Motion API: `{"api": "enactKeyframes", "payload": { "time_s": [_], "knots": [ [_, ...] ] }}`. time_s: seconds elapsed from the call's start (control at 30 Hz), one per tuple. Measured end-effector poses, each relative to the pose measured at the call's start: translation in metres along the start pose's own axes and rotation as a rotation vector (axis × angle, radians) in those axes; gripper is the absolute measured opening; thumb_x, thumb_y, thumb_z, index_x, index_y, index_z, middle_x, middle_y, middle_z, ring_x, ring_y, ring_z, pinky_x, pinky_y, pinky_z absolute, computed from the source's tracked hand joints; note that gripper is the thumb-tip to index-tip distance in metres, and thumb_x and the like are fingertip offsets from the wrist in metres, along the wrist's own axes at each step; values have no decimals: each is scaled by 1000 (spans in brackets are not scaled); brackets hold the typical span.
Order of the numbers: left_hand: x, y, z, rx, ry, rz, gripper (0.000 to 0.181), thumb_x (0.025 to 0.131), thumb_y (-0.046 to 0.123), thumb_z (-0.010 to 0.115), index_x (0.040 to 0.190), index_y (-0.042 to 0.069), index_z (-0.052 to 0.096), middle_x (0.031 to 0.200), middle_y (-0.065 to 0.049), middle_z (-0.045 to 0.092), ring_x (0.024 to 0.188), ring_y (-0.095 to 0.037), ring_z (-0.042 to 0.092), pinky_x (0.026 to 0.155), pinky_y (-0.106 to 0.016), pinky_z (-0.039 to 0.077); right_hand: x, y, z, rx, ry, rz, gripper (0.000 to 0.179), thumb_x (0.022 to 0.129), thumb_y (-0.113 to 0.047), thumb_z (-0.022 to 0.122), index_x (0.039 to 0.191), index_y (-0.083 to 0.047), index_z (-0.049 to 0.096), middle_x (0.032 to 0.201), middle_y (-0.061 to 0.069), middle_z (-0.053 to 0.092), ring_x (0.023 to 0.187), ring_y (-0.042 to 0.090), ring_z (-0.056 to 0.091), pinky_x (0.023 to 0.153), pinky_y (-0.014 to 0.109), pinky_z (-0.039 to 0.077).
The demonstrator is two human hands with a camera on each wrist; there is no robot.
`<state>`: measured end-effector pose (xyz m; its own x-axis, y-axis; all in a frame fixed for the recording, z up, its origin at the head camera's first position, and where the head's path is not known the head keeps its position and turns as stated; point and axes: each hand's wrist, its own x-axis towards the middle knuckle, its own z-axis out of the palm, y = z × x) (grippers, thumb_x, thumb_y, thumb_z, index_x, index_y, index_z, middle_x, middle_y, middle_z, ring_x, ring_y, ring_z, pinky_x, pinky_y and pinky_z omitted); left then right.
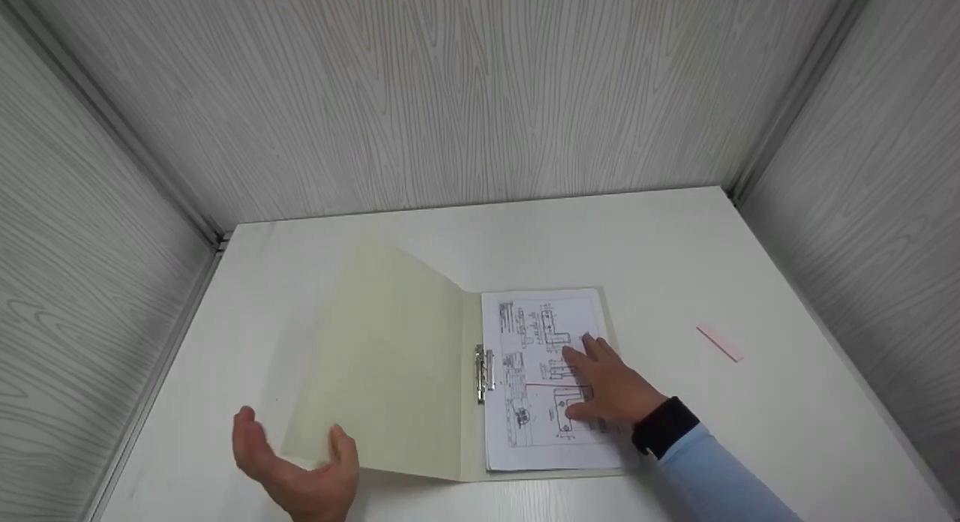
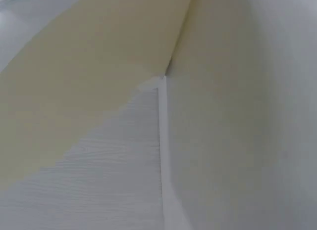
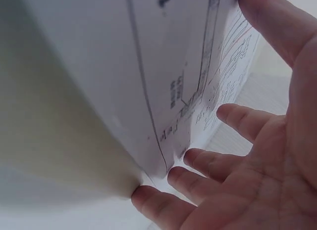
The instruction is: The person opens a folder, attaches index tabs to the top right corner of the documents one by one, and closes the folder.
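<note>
A pale yellow file folder (image 1: 397, 372) lies opened out on the table, its left cover raised at an angle. Printed technical drawings (image 1: 517, 432) sit on its right side beside a metal clip (image 1: 484, 373) at the spine. My right hand (image 1: 611, 383) rests on the drawings with fingers spread; the right wrist view shows its fingertips (image 3: 146, 193) at the sheets and folder edge. At the cover's lower left corner is my left hand (image 1: 300, 469), thumb and fingers apart, thumb overlapping the cover. The left wrist view shows the cover (image 2: 89, 57) but not the hand.
A small flat pink strip (image 1: 720, 343) lies on the white table (image 1: 660, 252), right of the folder. Pale wood-grain panels stand at the back (image 1: 480, 94), left (image 1: 82, 229) and right (image 1: 862, 192) of the table.
</note>
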<state>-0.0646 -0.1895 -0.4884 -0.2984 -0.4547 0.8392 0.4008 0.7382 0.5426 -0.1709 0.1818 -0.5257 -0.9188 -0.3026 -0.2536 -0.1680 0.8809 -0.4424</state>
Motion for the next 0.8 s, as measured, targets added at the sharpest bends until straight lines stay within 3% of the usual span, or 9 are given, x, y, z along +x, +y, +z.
{"api": "enactKeyframes", "payload": {
  "time_s": [0.03,0.1,0.2,0.3,0.43,0.5,0.6,0.7,0.8],
  "knots": [
    [-4,-7,1,100,15,54,64,63,-2,57,126,-6,46,135,-19,47,132,-37,36,112,-50,19,1,1,2,-1,1,1,98,69,-40,85,151,-25,32,160,10,11,147,30,3,112,49,24],
    [-11,-22,1,293,-42,153,54,67,1,52,122,-2,55,134,-20,50,135,-40,33,111,-58,13,1,2,4,-1,2,2,99,69,-39,85,151,-26,32,160,9,10,147,30,2,112,49,25],
    [-22,-40,-1,414,-375,228,55,72,-7,44,123,2,61,136,-16,52,138,-39,30,112,-56,15,3,3,8,2,8,2,98,69,-38,85,151,-26,32,160,9,9,147,30,2,111,49,25],
    [-29,-48,0,374,-743,233,56,69,-20,47,121,-2,61,135,-19,53,135,-41,35,107,-53,31,5,4,11,2,13,-15,98,69,-38,85,151,-26,33,160,10,10,146,31,3,111,50,25],
    [-35,-37,14,347,-1074,185,61,66,-21,61,123,2,61,138,-18,50,134,-39,36,100,-58,37,6,3,11,-10,11,-29,98,69,-39,85,151,-25,32,160,10,10,146,32,4,111,50,26],
    [-39,-29,23,372,-1177,167,61,72,-7,70,130,8,57,142,-17,46,136,-39,32,97,-69,32,7,2,11,-17,11,-27,98,69,-39,85,151,-25,32,160,9,11,146,31,4,111,49,26],
    [-45,-20,36,466,-1290,170,71,77,33,76,140,16,49,147,-16,40,138,-43,27,88,-81,23,8,0,13,-23,11,-26,98,69,-38,86,151,-25,33,160,10,12,146,32,6,110,49,28],
    [-50,-16,46,540,-1367,130,94,70,64,72,146,19,41,148,-17,37,136,-49,25,82,-84,22,10,-2,15,-46,6,-27,97,69,-39,86,150,-25,34,159,10,13,146,32,7,110,48,29],
    [-55,-15,53,570,-1407,50,105,64,75,68,148,21,37,147,-19,37,135,-50,25,77,-82,28,12,-3,15,-68,6,-39,97,69,-40,86,150,-23,35,159,11,15,146,32,8,110,48,29]
  ]
}}
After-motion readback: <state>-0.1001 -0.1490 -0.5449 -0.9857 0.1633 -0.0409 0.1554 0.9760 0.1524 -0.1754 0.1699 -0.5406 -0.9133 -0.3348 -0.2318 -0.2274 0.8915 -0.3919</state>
